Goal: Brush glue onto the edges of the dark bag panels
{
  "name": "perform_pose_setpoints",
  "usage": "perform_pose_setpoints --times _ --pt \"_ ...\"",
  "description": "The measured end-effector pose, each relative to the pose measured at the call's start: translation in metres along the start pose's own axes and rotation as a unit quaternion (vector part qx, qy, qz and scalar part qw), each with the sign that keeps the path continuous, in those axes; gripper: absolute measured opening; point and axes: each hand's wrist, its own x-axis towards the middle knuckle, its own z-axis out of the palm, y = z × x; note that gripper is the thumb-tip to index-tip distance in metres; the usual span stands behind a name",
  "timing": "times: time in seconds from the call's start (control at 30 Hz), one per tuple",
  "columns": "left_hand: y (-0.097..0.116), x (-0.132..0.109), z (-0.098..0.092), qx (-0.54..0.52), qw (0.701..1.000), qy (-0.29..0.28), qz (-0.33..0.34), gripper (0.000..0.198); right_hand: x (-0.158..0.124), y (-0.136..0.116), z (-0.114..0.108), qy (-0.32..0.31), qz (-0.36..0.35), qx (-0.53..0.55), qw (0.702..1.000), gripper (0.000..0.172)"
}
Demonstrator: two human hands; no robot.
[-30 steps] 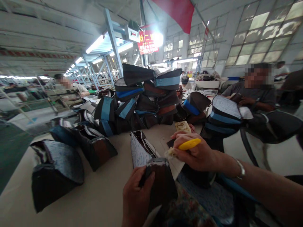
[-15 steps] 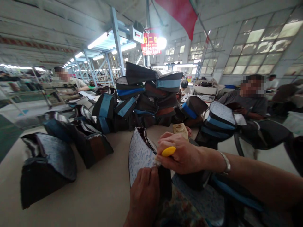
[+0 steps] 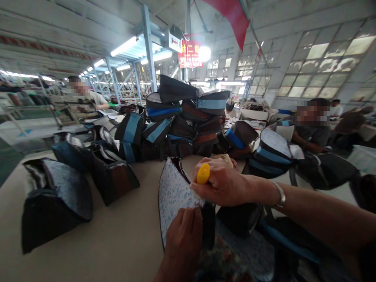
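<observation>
A half-sewn bag (image 3: 175, 192) with a pale blue-and-white patterned face and black sides stands on the table in front of me. My left hand (image 3: 185, 231) pinches its near edge, fingers closed. Above it, my right hand (image 3: 219, 181) is closed round a tool with a yellow handle (image 3: 203, 173); its working end is hidden behind my fingers. Whitish, fuzzy material shows at the bag's edge between my hands. A cream-coloured container (image 3: 225, 159), partly covered by my right hand, sits just behind.
Similar bags are piled (image 3: 182, 129) at the back of the table (image 3: 117, 235). More stand at left (image 3: 55, 219) and at right (image 3: 272, 152), with others near my lap (image 3: 246, 246). One person (image 3: 313, 125) sits at right, another (image 3: 88, 94) at back left.
My right hand has risen slightly and turned, bringing the yellow handle more upright. My left hand has shifted a little right along the bag's edge. The person at right has leaned back.
</observation>
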Motion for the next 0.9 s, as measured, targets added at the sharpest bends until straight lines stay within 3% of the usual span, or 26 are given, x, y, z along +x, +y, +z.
perform_pose_setpoints --times 0.1,0.27,0.4,0.47,0.57,0.7,0.8,0.9 --pt "-0.002 -0.003 -0.004 -0.016 1.000 -0.006 0.016 0.014 0.001 0.006 0.007 -0.029 -0.015 -0.016 0.999 0.019" --pt "-0.006 -0.008 -0.011 -0.032 0.999 -0.008 0.040 0.016 0.002 0.004 0.003 0.045 0.078 -0.014 0.996 0.023" --pt "-0.005 -0.009 -0.009 -0.027 0.999 0.003 0.039 0.015 0.005 0.000 0.007 -0.053 0.042 -0.011 0.998 0.024" --pt "-0.002 -0.008 -0.008 -0.021 0.999 -0.003 0.039 0.015 0.008 0.003 0.013 -0.066 0.027 -0.045 0.996 0.020" --pt "0.000 -0.008 -0.011 -0.018 0.999 0.000 0.043 0.016 0.013 0.010 0.013 0.017 0.059 -0.046 0.997 0.019" --pt "-0.016 -0.014 -0.020 -0.039 0.997 -0.003 0.062 0.018 0.012 0.013 -0.005 0.140 0.116 0.105 0.978 0.024" --pt "-0.042 -0.025 -0.027 -0.022 0.997 0.019 0.073 0.021 0.003 0.012 -0.011 0.237 0.181 0.242 0.923 0.022" --pt "-0.067 -0.039 -0.033 0.022 0.996 0.068 0.057 0.017 -0.010 0.012 0.002 0.292 0.250 0.367 0.847 0.023"
